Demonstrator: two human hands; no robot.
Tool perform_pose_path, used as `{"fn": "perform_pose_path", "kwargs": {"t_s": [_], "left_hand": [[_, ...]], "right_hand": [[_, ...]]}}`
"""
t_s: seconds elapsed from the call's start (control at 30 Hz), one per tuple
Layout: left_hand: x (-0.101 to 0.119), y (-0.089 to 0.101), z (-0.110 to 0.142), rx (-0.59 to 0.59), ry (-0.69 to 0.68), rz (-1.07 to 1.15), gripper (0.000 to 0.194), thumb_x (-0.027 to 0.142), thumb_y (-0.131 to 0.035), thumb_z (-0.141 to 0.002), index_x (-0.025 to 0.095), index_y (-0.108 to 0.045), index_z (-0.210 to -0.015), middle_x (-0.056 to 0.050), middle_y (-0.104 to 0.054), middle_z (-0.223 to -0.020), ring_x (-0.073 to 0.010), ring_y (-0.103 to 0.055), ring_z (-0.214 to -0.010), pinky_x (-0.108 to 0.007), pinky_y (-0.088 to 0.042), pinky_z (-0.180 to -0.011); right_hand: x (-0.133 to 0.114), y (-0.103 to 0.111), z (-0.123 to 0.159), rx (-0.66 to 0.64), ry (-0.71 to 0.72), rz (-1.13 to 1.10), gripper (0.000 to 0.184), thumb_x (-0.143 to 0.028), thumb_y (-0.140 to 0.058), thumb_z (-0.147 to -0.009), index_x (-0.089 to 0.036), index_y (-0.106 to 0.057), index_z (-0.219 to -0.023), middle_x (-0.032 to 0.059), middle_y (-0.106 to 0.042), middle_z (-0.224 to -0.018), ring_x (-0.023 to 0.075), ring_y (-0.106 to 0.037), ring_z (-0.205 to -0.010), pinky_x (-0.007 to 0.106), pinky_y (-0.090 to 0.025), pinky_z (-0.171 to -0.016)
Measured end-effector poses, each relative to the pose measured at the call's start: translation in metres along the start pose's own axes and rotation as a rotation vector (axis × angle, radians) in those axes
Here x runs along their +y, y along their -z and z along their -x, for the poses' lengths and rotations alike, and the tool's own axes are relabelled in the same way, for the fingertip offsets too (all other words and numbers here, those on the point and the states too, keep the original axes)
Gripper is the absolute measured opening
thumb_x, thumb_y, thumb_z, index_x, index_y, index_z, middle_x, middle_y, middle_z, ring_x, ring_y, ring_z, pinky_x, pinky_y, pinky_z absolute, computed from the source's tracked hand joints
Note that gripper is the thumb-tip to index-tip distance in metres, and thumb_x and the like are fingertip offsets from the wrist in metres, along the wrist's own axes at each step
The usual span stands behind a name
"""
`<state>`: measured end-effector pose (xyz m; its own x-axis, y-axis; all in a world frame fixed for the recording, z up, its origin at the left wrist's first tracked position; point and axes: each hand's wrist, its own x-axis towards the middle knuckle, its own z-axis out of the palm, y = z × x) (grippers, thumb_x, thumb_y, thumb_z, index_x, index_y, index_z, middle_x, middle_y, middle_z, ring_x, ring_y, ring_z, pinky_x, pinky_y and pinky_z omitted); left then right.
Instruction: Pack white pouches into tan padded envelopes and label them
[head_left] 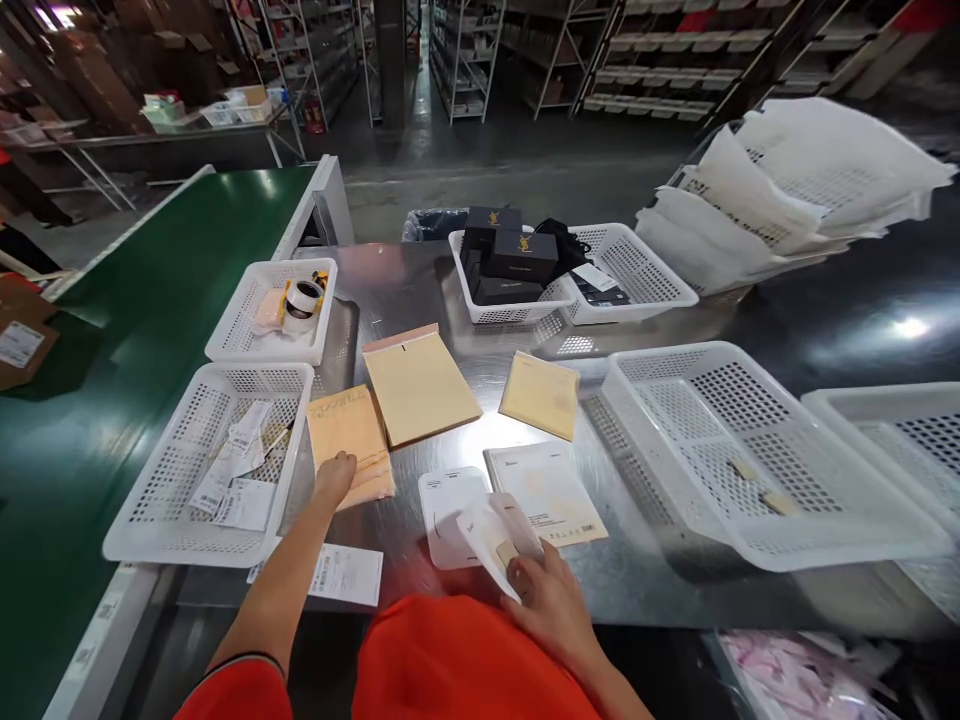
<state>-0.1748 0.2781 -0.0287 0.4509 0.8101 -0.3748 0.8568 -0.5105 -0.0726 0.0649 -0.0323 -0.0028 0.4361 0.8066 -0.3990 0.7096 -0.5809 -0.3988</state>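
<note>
My left hand (334,476) rests on the near end of a stack of tan padded envelopes (349,440) at the left of the steel table (420,290); its fingers look curled down on the stack. My right hand (546,598) is closed on a small white pouch (491,535) with a tan tab, held just above the table's near edge. Under and beside the pouch lie a white rounded packet (444,510) and a white printed sheet (547,490).
A larger tan envelope (418,383) and a smaller one (540,394) lie mid-table. White baskets hold paper slips (232,470), tape (302,300) and black boxes (510,258). A large basket (750,460) stands at right. A green conveyor (135,300) runs on the left. A label (341,573) lies near.
</note>
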Motion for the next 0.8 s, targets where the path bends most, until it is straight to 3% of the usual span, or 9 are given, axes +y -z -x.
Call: {"fn": "perform_pose_path", "kwargs": {"t_s": [0.2,0.3,0.4,0.5,0.63,0.7,0.8], "left_hand": [[-0.007,0.011,-0.005,0.067,0.047,-0.043,0.021,0.011,-0.043,-0.093,0.012,-0.062,-0.102,-0.007,-0.067,-0.097,-0.0182,-0.064,-0.084,-0.032,-0.050,-0.073],[-0.018,0.037,-0.006,0.159,0.138,-0.039,0.030,0.014,-0.031,-0.096,0.008,-0.061,-0.096,-0.013,-0.066,-0.090,-0.0227,-0.063,-0.081,-0.031,-0.045,-0.065],[-0.015,0.066,0.003,0.280,0.108,-0.043,0.037,0.022,-0.025,-0.099,0.005,-0.058,-0.100,-0.018,-0.062,-0.100,-0.0287,-0.059,-0.096,-0.036,-0.044,-0.077],[0.027,0.070,0.024,0.268,-0.127,-0.009,0.040,0.030,-0.025,-0.100,0.012,-0.059,-0.094,-0.014,-0.061,-0.097,-0.0275,-0.056,-0.099,-0.038,-0.040,-0.088],[0.118,0.028,0.049,0.081,-0.446,0.110,0.025,0.031,-0.044,-0.095,0.018,-0.064,-0.090,-0.010,-0.065,-0.096,-0.0263,-0.057,-0.098,-0.035,-0.041,-0.086],[0.154,0.001,0.053,-0.019,-0.499,0.176,0.023,0.033,-0.049,-0.092,0.018,-0.066,-0.088,-0.010,-0.067,-0.095,-0.0270,-0.059,-0.099,-0.035,-0.042,-0.085],[0.182,-0.029,0.056,-0.135,-0.452,0.279,0.023,0.027,-0.047,-0.092,0.017,-0.067,-0.085,-0.012,-0.068,-0.093,-0.0276,-0.060,-0.098,-0.037,-0.042,-0.086]], "right_hand": [[-0.007,0.010,0.006,-0.007,-0.018,-0.018,0.030,-0.032,-0.065,-0.066,-0.019,-0.066,-0.093,0.0152,-0.047,-0.131,0.0336,-0.052,-0.110,0.044,-0.042,-0.092],[-0.007,0.012,0.009,0.019,-0.050,-0.037,0.032,-0.030,-0.068,-0.063,-0.019,-0.066,-0.093,0.0152,-0.044,-0.136,0.0341,-0.049,-0.115,0.044,-0.040,-0.095],[0.002,0.009,0.009,0.054,-0.083,-0.049,0.033,-0.032,-0.069,-0.063,-0.019,-0.066,-0.093,0.0138,-0.047,-0.130,0.0333,-0.049,-0.113,0.044,-0.040,-0.094],[0.013,0.005,0.010,0.101,-0.111,-0.075,0.032,-0.032,-0.070,-0.063,-0.019,-0.066,-0.091,0.0127,-0.048,-0.128,0.0317,-0.050,-0.109,0.043,-0.040,-0.093],[0.022,0.005,0.013,0.157,-0.109,-0.091,0.032,-0.032,-0.071,-0.063,-0.018,-0.065,-0.091,0.0133,-0.049,-0.127,0.0309,-0.050,-0.106,0.042,-0.041,-0.091],[0.024,0.007,0.015,0.178,-0.091,-0.070,0.034,-0.032,-0.072,-0.063,-0.018,-0.065,-0.094,0.0143,-0.049,-0.129,0.0323,-0.050,-0.108,0.043,-0.041,-0.092],[0.026,0.010,0.018,0.182,-0.051,-0.042,0.033,-0.032,-0.071,-0.065,-0.019,-0.066,-0.095,0.0143,-0.048,-0.134,0.0340,-0.049,-0.113,0.045,-0.040,-0.095]]}}
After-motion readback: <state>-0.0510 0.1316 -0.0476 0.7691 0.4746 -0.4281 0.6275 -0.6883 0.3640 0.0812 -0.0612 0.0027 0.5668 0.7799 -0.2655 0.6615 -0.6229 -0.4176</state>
